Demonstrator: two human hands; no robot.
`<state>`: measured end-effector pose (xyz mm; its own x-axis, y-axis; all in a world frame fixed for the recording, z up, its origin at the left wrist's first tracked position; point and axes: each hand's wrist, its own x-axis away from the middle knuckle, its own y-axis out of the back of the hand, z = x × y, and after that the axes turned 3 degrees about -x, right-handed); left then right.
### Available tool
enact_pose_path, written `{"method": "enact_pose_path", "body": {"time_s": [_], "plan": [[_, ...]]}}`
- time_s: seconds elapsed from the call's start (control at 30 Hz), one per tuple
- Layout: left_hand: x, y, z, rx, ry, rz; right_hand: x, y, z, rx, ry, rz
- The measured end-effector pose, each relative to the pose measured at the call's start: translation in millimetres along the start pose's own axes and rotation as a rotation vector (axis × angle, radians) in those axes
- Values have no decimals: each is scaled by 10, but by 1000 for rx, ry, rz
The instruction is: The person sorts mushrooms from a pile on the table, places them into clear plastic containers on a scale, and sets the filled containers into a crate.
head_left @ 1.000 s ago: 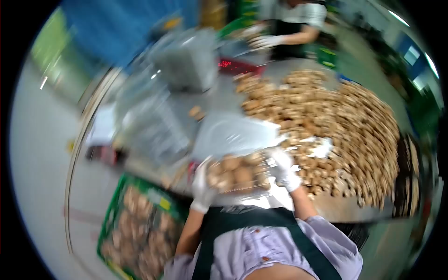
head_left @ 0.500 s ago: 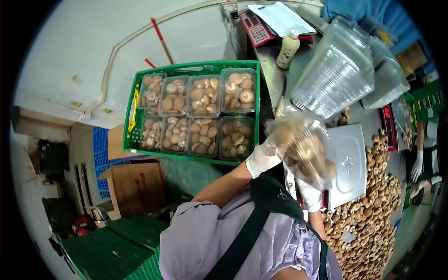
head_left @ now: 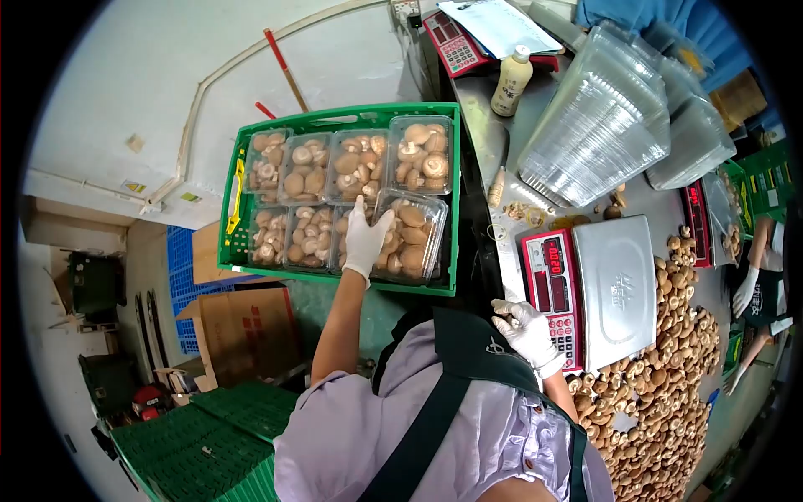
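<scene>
My left hand (head_left: pixel 365 241), in a white glove, is at the left edge of a clear plastic box of mushrooms (head_left: pixel 411 240) and grips it. This box sits slightly tilted in the near right corner of the green crate (head_left: pixel 335 283), overlapping its neighbour. Several more boxes of mushrooms (head_left: pixel 358 163) stand in two rows inside the crate. My gloved right hand (head_left: pixel 524 332) holds nothing, its fingers loosely bent and apart, beside the keypad of the red digital scale (head_left: pixel 553 284). The scale's metal pan (head_left: pixel 617 289) carries nothing.
Loose mushrooms (head_left: pixel 652 418) cover the near right of the metal table. Stacked clear containers (head_left: pixel 598 117), a bottle (head_left: pixel 511 82) and a second scale (head_left: pixel 452 43) under papers stand farther back. At the right edge are a co-worker's gloved hands (head_left: pixel 744 291). A cardboard box (head_left: pixel 251 335) lies left.
The box of mushrooms has moved left from above the scale into the crate with my left hand. My right hand has come away from the box and sits beside the scale.
</scene>
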<state>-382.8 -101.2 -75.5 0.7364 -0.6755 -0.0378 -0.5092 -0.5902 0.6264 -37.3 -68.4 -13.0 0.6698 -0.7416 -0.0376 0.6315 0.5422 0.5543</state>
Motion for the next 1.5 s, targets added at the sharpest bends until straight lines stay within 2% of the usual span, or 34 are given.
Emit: {"method": "enact_pose_path", "body": {"time_s": [0.03, 0.07, 0.17, 0.23, 0.27, 0.3, 0.37, 0.43, 0.5, 0.57, 0.63, 0.7, 0.77, 0.83, 1.0, 1.1, 1.13, 1.3, 1.43, 1.47, 1.5], "plan": [[0, 11, -2, -157, -65, -44, 17, 17, -19, 1, -2, -9], [0, 13, -18, -157, -71, -36, 61, 37, -43, -22, -23, -55], [49, 30, -86, -67, -147, -132, 152, 195, 51, -30, -58, -187], [33, 54, -181, 54, -38, -160, 191, 400, 239, -103, -84, -257], [23, 83, -302, 107, -75, -179, 218, 539, 360, -135, -54, -243], [-34, 73, -314, 154, -109, -200, 276, 607, 399, -182, -10, -341], [-70, 92, -485, 151, -150, -206, 372, 880, 734, -211, 105, -356], [-185, 19, -548, 199, -185, -188, 433, 1101, 1125, 18, 394, -442], [-287, -48, -704, 247, -225, -167, 772, 1213, 1242, 0, 466, -429], [-307, -63, -1080, 392, -225, -43, 1037, 1319, 1383, 33, 675, -421], [-395, -109, -1312, 370, -402, -41, 1049, 1452, 1586, 101, 945, -452], [-503, -98, -1572, 366, -528, -48, 897, 1517, 1725, 60, 1107, -455], [-574, -21, -1877, 363, -540, -56, 793, 1572, 1790, 37, 1203, -461], [-707, -32, -2045, 459, -641, -62, 701, 1611, 1873, 27, 1283, -476], [-826, -87, -2608, 499, -742, 59, 619, 1679, 2124, 92, 1498, -495], [-777, -202, -2934, 487, -835, 135, 661, 1660, 2181, 158, 1533, -542], [-723, -240, -3056, 460, -952, 120, 691, 1641, 2199, 197, 1515, -579], [-725, -530, -3476, 159, -1358, 206, 1212, 1569, 2367, 391, 1232, -733], [-1034, -924, -3605, 29, -1562, 370, 1273, 1469, 2547, 479, 1355, -1040], [-1071, -988, -3617, -3, -1512, 463, 1266, 1520, 2544, 535, 1367, -982], [-1174, -1091, -3606, -32, -1565, 484, 1285, 1557, 2537, 582, 1375, -922]]}}
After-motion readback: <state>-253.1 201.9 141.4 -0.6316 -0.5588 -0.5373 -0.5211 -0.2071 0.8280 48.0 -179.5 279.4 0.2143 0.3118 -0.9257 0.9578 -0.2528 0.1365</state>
